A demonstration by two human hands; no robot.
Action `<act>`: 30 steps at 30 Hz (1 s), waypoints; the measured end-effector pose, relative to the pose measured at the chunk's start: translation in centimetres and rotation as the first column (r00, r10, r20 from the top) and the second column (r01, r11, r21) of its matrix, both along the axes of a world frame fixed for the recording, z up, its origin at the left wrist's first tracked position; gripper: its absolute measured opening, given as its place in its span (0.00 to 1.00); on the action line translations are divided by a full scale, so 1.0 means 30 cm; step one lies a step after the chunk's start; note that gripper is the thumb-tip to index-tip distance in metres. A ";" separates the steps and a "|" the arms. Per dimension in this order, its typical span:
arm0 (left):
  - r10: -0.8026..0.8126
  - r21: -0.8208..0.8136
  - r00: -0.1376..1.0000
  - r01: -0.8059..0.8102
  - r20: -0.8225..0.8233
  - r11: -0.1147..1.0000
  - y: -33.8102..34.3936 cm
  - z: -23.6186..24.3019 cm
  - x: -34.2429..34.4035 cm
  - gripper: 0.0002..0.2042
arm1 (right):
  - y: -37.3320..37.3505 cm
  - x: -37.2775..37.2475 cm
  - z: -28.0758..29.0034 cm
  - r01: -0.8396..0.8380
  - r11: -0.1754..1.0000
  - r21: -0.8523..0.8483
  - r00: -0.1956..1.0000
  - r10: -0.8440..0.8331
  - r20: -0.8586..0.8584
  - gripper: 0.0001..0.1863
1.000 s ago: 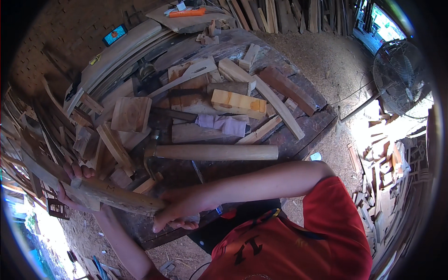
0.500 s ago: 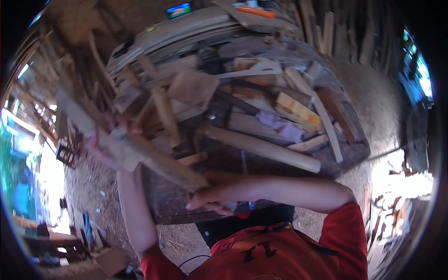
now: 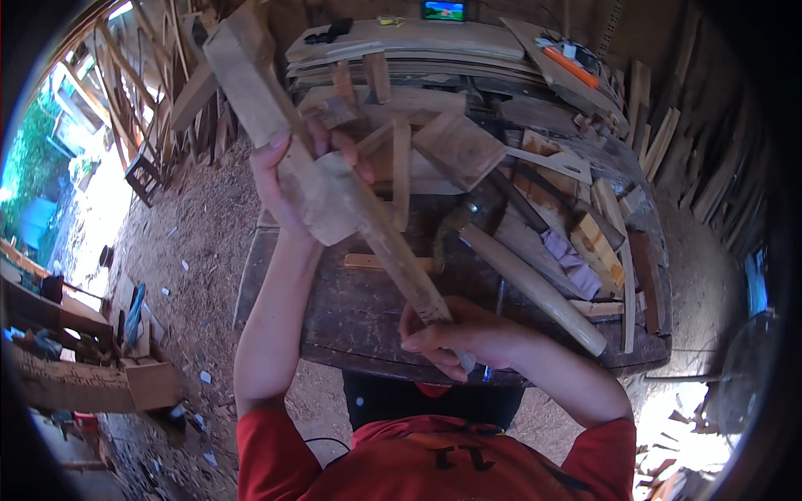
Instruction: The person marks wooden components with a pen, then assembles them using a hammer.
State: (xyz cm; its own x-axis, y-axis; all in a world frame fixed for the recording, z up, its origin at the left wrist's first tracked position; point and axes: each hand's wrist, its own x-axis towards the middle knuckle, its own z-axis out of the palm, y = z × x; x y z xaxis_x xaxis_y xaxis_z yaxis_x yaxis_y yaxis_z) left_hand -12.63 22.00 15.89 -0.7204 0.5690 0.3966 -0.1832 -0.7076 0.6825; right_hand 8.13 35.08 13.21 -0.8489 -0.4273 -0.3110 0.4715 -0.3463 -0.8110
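A long, rough wooden piece [image 3: 305,188] hangs at a slant over the workbench. It has a broad block-like part at the upper left and a narrower, rounded shaft toward the lower right. My left hand [image 3: 280,188] is closed around the broad part, thumb on the near side and fingers curled over the far edge. Near the bench's front edge, my right hand [image 3: 459,334] wraps the shaft's lower end. Beneath the shaft lies a small wooden strip [image 3: 380,261]. To the right rests a tool with a thick pale handle [image 3: 539,292] and a dark curved metal head [image 3: 451,235].
Behind the held wood, the dark workbench [image 3: 334,334] carries a square wooden block [image 3: 459,152], a white flat tool [image 3: 555,163], a purple cloth [image 3: 572,263] and a yellow-striped block [image 3: 597,250]. Stacked boards [image 3: 409,42] and a small lit screen [image 3: 444,11] are at the back.
The view has swung left, so the bench now sits farther right in it. Both hands keep hold of the wooden piece, which has turned to a steeper slant.
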 end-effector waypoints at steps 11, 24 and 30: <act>0.045 0.023 0.999 -0.045 -0.015 0.999 0.007 0.013 0.003 0.21 | 0.001 -0.006 0.002 -0.015 0.999 0.029 0.999 0.013 0.040 0.13; 0.089 -0.016 0.995 -0.090 -0.052 0.996 0.008 0.014 0.012 0.21 | 0.000 0.002 -0.007 -0.002 1.000 0.008 1.000 0.002 0.001 0.10; 0.081 -0.014 0.993 -0.082 -0.080 0.997 0.009 0.007 0.006 0.22 | -0.002 0.001 -0.014 -0.015 1.000 -0.003 1.000 0.015 0.000 0.10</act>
State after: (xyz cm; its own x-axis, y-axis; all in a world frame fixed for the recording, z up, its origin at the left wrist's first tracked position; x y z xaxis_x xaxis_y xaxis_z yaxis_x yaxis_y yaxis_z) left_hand -12.45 22.27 16.11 -0.7314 0.5166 0.4451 -0.0700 -0.7062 0.7046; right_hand 8.14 35.02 12.79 -0.8425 -0.4407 -0.3097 0.4766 -0.3420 -0.8099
